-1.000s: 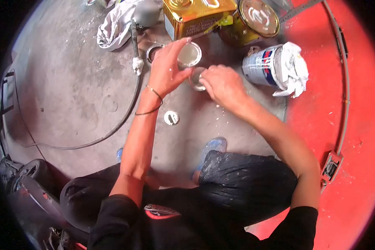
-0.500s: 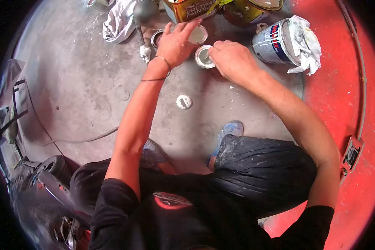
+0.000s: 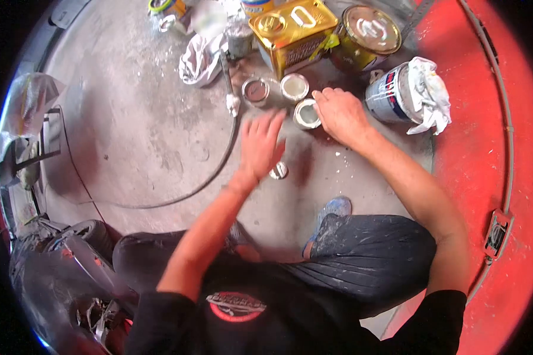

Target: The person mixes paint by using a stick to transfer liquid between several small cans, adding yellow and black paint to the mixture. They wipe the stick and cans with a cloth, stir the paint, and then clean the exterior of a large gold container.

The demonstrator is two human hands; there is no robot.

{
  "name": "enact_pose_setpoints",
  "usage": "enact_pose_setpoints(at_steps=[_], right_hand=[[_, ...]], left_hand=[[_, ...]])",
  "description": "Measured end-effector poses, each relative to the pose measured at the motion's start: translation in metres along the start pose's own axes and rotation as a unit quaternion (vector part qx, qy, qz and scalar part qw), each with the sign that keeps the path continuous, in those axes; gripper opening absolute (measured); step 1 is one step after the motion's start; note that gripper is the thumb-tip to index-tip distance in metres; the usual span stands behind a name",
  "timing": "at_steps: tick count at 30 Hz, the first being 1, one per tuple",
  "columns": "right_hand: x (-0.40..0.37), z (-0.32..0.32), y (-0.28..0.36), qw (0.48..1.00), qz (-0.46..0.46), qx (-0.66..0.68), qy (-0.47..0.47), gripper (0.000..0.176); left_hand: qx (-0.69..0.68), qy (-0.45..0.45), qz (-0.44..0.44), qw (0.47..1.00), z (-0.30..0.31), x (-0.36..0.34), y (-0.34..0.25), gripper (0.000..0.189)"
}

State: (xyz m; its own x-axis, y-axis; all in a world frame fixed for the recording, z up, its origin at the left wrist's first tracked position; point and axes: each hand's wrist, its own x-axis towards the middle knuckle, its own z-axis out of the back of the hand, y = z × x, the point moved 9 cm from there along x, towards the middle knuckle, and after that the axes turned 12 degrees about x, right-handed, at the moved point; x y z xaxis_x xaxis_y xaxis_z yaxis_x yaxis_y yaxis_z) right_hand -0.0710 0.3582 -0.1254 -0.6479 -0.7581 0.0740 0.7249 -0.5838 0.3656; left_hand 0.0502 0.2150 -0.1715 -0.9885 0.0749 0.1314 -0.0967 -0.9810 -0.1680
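Note:
My right hand (image 3: 341,117) grips the rim of a small open paint tin (image 3: 307,114) standing on the floor, with something pale inside. My left hand (image 3: 262,145), slightly blurred, hovers below the tins with its fingers stretched out and nothing in them. Close beside that hand lies a small round white lid (image 3: 279,170) on the concrete. Two more small tins stand just beyond: one with a pale top or contents (image 3: 294,87), the other showing a brownish inside (image 3: 256,90).
At the back are a gold rectangular can (image 3: 293,32), a large round can (image 3: 370,35) and a cloth-draped bucket (image 3: 391,92). A white cloth bag (image 3: 200,62) lies left of them. A black hose (image 3: 210,180) curves across the floor; a red surface (image 3: 479,148) borders the right.
My left hand has drawn back from the tins toward me, near the lid. My right hand stays on the small tin. The view has shifted, showing more of the cans at the back.

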Motion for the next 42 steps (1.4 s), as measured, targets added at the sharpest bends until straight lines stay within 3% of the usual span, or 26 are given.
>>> enact_pose_setpoints(at_steps=[2,4,6,13,16,21,23,26,33,34,36,40,42], right_hand=[[-0.001,0.008,-0.003,0.999,-0.023,0.032,0.003,0.042],[0.002,0.008,0.002,0.998,-0.026,0.057,0.030,0.060],[0.002,0.001,0.010,0.998,-0.007,0.040,0.050,0.078],[-0.003,-0.021,0.012,0.995,-0.007,0.011,0.099,0.075],[-0.012,-0.016,0.008,0.993,-0.023,0.006,0.113,0.076],[-0.027,-0.017,0.002,0.989,-0.033,-0.008,0.145,0.078],[-0.028,-0.017,0.004,0.988,-0.025,-0.023,0.152,0.077],[-0.033,-0.013,0.007,0.989,-0.004,-0.029,0.145,0.078],[-0.053,0.021,0.010,0.999,0.021,0.020,0.046,0.084],[-0.051,0.033,0.008,0.997,0.006,0.037,0.066,0.080],[-0.055,0.061,-0.007,0.990,-0.039,0.080,0.110,0.072],[-0.071,0.189,-0.099,0.975,-0.101,0.050,-0.190,0.052],[-0.088,0.223,-0.129,0.960,-0.121,-0.050,-0.246,0.050]], left_hand=[[-0.041,0.208,0.068,0.975,-0.055,-0.062,-0.001,0.086],[0.050,0.158,-0.063,0.984,-0.073,-0.104,-0.034,0.080],[0.119,0.143,-0.089,0.979,-0.068,-0.114,-0.046,0.074],[0.132,0.236,-0.078,0.960,-0.089,-0.113,-0.039,0.073],[0.058,0.202,0.026,0.977,-0.072,-0.100,-0.018,0.063],[-0.173,-0.045,0.137,0.974,0.022,-0.016,0.012,0.053],[-0.189,-0.133,0.088,0.969,0.056,0.025,0.005,0.045],[-0.195,-0.142,0.065,0.968,0.069,0.065,-0.005,0.041],[-0.099,-0.127,0.036,0.986,0.014,0.100,-0.004,0.027],[-0.127,-0.138,0.019,0.982,0.012,0.103,-0.006,0.022],[-0.012,-0.144,-0.036,0.989,0.002,0.104,-0.012,0.021],[-0.040,-0.150,-0.010,0.988,-0.022,0.092,-0.002,0.022],[-0.070,-0.150,0.005,0.986,-0.020,0.092,-0.003,0.020]])
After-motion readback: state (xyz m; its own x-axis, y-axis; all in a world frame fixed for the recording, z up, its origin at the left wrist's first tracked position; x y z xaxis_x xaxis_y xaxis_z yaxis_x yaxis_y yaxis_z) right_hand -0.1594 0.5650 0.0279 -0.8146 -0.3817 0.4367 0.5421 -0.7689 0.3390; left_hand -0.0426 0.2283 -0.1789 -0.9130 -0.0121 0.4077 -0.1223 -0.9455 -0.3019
